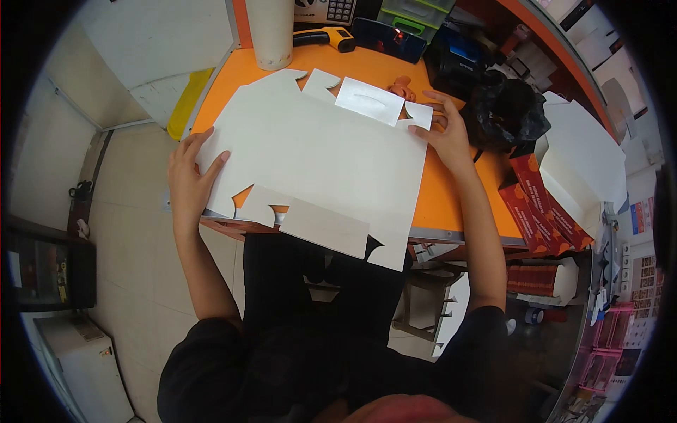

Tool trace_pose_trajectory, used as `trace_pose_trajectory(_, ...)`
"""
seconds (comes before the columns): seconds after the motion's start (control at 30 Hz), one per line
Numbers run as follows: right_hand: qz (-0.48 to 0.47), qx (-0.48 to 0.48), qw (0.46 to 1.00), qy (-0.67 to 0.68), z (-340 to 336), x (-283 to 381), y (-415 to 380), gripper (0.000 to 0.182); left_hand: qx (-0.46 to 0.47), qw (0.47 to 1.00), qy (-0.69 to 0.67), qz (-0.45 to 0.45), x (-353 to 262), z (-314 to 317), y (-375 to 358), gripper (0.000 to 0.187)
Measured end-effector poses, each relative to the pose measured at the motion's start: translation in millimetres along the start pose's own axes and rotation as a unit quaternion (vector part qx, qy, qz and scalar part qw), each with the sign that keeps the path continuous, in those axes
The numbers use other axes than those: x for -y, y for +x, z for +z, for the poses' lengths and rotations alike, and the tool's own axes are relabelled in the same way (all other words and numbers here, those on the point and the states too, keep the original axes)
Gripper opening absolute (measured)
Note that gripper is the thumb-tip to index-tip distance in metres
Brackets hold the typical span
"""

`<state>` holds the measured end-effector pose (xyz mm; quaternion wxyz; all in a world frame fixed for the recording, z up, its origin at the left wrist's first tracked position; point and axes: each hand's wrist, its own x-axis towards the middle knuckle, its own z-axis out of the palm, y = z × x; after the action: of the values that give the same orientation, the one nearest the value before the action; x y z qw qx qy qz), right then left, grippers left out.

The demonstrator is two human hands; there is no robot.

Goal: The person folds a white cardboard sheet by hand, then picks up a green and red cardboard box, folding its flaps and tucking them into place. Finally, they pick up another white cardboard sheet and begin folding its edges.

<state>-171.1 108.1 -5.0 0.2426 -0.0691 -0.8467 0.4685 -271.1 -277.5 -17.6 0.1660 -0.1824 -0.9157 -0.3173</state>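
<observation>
A flat white die-cut box blank (324, 151) lies over the front of the orange table, its lower right corner hanging past the edge above my lap. Cut flaps run along its far and near sides; some near ones show a greyer surface. My left hand (190, 176) grips the blank's left edge, thumb on top and fingers along the side. At the far right corner, my right hand (446, 130) holds a small flap between thumb and fingers, the fingertips partly hidden. Just beyond that corner sits a small orange figurine (402, 88).
Behind stand a white cylinder (273, 35), a yellow infrared thermometer (326, 38), a phone (389, 41) and a black printer (457, 62). To the right are a black plastic bag (509, 113) and white-and-red cartons (585, 151). The orange table (437, 204) ends above my lap.
</observation>
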Motion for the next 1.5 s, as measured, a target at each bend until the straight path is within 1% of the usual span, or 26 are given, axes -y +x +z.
trace_pose_trajectory(0.13,0.016,-0.012,1.0,0.024,-1,2,-2,0.065,-0.009,0.999,0.018,0.031,3,2,0,0.039)
trace_pose_trajectory(0.23,0.004,-0.008,0.994,-0.11,-3,9,-5,0.065,-0.002,0.998,0.028,0.055,6,2,0,0.036)
trace_pose_trajectory(0.33,-0.031,0.017,0.993,-0.111,-9,10,-8,0.062,0.013,0.997,0.026,0.07,5,1,0,0.034)
trace_pose_trajectory(0.43,0.066,-0.028,0.996,-0.052,-7,18,-18,0.061,0.018,0.996,0.038,0.075,7,-1,0,0.032)
trace_pose_trajectory(0.5,0.12,-0.026,0.992,0.016,-6,22,-28,0.06,0.026,0.995,0.051,0.077,9,0,1,0.032)
trace_pose_trajectory(0.63,0.216,-0.045,0.957,0.187,-6,31,-46,0.056,0.028,0.996,0.058,0.068,7,-1,-1,0.033)
trace_pose_trajectory(0.73,0.328,-0.016,0.935,0.134,-3,54,-49,0.049,0.028,0.995,0.06,0.07,7,0,-1,0.033)
trace_pose_trajectory(0.83,0.356,0.113,0.923,0.09,2,52,-49,0.045,0.032,0.996,0.053,0.068,6,-1,-2,0.034)
trace_pose_trajectory(0.93,0.371,0.138,0.91,0.121,1,46,-46,0.038,0.036,0.996,0.031,0.075,9,-2,-1,0.037)
trace_pose_trajectory(1.03,0.403,0.122,0.869,0.258,-5,49,-44,0.036,0.044,0.996,0.021,0.078,10,-6,-3,0.041)
trace_pose_trajectory(1.07,0.417,0.09,0.854,0.297,-5,49,-45,0.037,0.044,0.995,0.025,0.083,9,-6,-4,0.043)
trace_pose_trajectory(1.17,0.404,0.059,0.838,0.362,-6,56,-47,0.042,0.052,0.994,0.028,0.097,10,-6,-4,0.045)
trace_pose_trajectory(1.27,0.343,0.034,0.862,0.371,-7,64,-44,0.047,0.054,0.994,0.004,0.096,9,-6,-4,0.046)
trace_pose_trajectory(1.37,0.347,0.048,0.86,0.372,-10,61,-39,0.048,0.055,0.994,-0.038,0.085,12,-5,-4,0.046)
trace_pose_trajectory(1.47,0.351,0.081,0.848,0.388,-19,68,-28,0.046,0.065,0.991,-0.097,0.063,12,-7,-2,0.047)
trace_pose_trajectory(1.5,0.343,0.069,0.847,0.401,-18,70,-26,0.044,0.069,0.989,-0.118,0.054,11,-9,-2,0.048)
